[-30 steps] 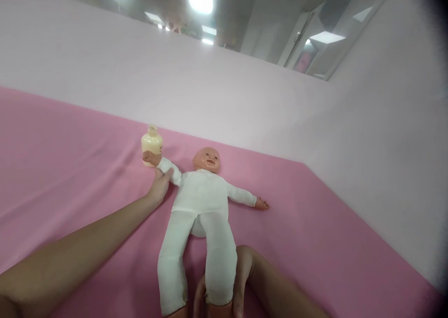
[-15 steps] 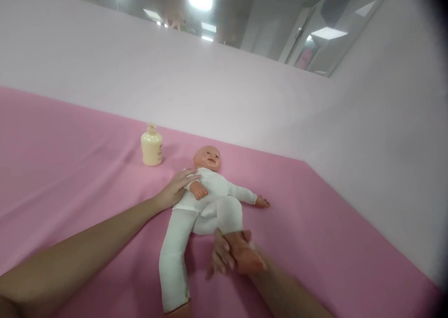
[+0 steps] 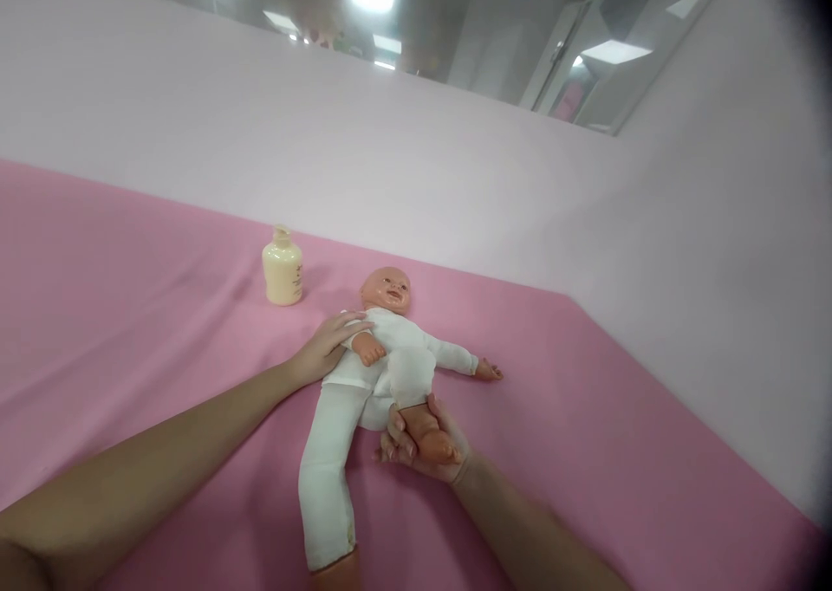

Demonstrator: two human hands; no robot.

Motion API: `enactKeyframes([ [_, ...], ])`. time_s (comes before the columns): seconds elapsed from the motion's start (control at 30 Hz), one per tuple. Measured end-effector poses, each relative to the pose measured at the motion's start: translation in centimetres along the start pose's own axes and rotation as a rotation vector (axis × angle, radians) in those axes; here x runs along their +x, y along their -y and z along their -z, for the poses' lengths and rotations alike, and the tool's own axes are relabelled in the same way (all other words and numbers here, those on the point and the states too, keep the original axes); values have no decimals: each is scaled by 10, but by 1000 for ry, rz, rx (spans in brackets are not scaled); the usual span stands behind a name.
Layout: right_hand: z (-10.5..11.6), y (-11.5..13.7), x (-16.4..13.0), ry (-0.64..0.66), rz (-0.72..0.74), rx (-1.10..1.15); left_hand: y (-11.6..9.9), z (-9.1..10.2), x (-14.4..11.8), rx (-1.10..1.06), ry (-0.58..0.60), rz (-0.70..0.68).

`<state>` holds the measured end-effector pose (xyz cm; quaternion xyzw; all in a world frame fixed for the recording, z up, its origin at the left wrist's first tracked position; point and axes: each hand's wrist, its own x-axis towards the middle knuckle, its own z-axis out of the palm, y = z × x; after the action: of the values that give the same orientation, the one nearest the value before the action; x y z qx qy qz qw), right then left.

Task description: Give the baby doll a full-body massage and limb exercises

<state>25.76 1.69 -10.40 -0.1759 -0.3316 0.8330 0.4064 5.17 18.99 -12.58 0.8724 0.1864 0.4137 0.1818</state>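
Note:
A baby doll [image 3: 364,367] in white cloth lies face up on a pink sheet, its head toward the wall. My left hand [image 3: 330,344] rests along the doll's shoulder and upper arm, with stretched fingers lying over the chest. Below the doll's belly, my right hand [image 3: 416,448] is closed around the ankle of one leg from underneath. That leg is bent, its knee folded over the belly and the bare brown foot [image 3: 434,438] pointing toward me. The other leg [image 3: 328,478] lies stretched out, its foot partly cut off by the lower edge.
A cream pump bottle [image 3: 283,270] stands upright left of the doll's head. The pink sheet [image 3: 162,314] covers the surface, with folds at left. Behind it rises a pale wall [image 3: 390,166] with a reflective glass pane [image 3: 442,28].
My right hand has moved up and slightly left with the doll's ankle, bending the leg further toward the belly. My left hand stays in place.

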Motion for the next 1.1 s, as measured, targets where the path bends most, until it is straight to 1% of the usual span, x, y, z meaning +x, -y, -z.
enactKeyframes([
  [0.17,-2,1,0,-28,-4,-56,2,0,0,-32,7,35],
  [0.23,-1,0,0,-6,2,-82,1,0,0,-62,-16,51],
  [0.33,4,-4,-2,103,5,-89,-2,1,1,-133,-71,98],
  [0.43,14,-10,-4,256,-42,-81,-7,2,1,-219,-126,212],
  [0.5,20,-13,-4,364,-119,-91,-6,1,1,-284,-176,319],
  [0.57,23,-12,-2,476,-264,-125,-3,-1,0,-343,-240,422],
  [0.63,20,-8,1,578,-458,-245,3,-3,-1,-394,-320,524],
  [0.7,14,-3,5,639,-599,-397,9,-4,-1,-442,-404,608],
  [0.77,8,1,7,630,-629,-468,13,-4,-1,-483,-457,665],
  [0.83,3,2,9,609,-620,-451,15,-3,-1,-506,-466,689],
  [1.0,2,-1,10,631,-634,-386,17,-3,-3,-485,-389,714],
  [1.1,3,-5,10,625,-628,-357,19,-4,-4,-439,-371,706],
])
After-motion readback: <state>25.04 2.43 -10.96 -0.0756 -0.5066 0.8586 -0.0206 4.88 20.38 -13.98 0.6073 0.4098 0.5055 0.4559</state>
